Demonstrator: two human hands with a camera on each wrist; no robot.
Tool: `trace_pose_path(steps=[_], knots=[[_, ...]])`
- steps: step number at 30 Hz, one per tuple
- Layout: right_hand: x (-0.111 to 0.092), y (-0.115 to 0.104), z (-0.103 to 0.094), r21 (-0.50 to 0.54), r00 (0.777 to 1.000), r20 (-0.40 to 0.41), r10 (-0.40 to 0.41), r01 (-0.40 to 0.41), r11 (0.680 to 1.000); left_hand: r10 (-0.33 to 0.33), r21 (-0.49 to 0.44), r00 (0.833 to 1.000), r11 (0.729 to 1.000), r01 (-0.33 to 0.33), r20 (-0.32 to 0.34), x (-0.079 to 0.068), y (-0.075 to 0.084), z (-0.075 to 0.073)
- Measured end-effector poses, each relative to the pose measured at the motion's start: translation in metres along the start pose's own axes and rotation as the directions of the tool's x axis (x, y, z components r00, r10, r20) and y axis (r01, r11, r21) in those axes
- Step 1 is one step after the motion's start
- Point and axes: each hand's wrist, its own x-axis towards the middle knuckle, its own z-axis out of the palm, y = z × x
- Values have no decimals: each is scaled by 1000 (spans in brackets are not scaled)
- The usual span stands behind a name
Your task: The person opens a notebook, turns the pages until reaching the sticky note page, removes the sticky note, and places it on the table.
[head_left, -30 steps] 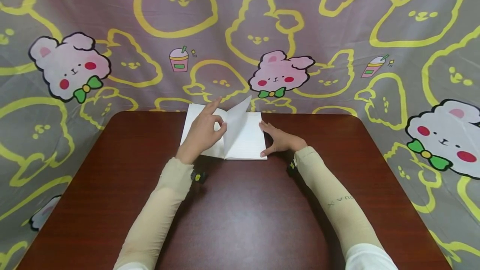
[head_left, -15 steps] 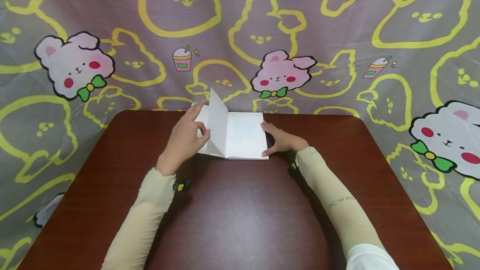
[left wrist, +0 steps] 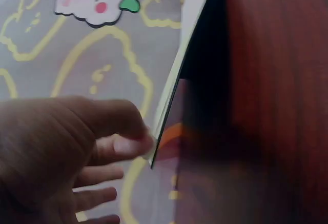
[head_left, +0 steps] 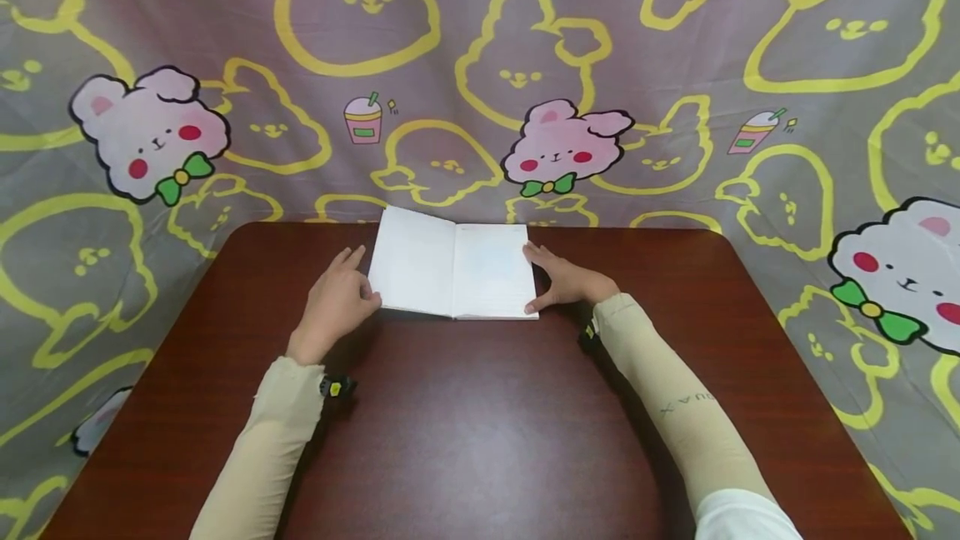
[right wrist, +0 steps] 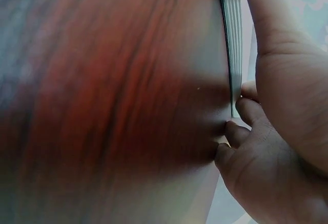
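A notebook [head_left: 491, 273] with white pages lies spread open at the table's far edge. Its left half tilts up off the table, with a dark gap under the cover in the left wrist view. My left hand [head_left: 332, 304] pinches the lower left corner between thumb [left wrist: 130, 144] and forefinger, the other fingers spread apart. At the right edge, my right hand [head_left: 572, 280] holds the notebook, its thumb lying over the page's edge and its bent fingers [right wrist: 241, 131] against the side near the tabletop. Faint print shows on the right page.
The dark red-brown table [head_left: 480, 423] has rounded far corners. Behind and beside it hangs a grey curtain [head_left: 420, 40] with yellow outlines and cartoon rabbits. A small black wrist device [head_left: 336, 388] is strapped at the left cuff.
My left hand has carried a standing page over from right to left and moved left and down to the notebook's left corner. That page now lies on the left side. The right hand stays put.
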Motion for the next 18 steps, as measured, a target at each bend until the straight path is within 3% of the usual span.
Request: trace_pose_path(steps=[4,9,13,16,18], knots=[[-1,0,-1,3,1000,-6,-10,10,1000,-75,22,993,997,73,89,2,-5,10],[0,3,0,-2,1000,1,-5,5,1000,-157,38,970,988,152,184,6,-8,17],[2,4,1,-8,1000,6,3,-3,1000,-210,76,960,977,199,184,7,-11,18],[1,4,1,-1,1000,0,7,-7,1000,-194,107,969,978,179,155,12,-11,18],[2,5,2,-2,1000,0,8,-8,1000,-116,127,978,987,95,174,18,-9,21]])
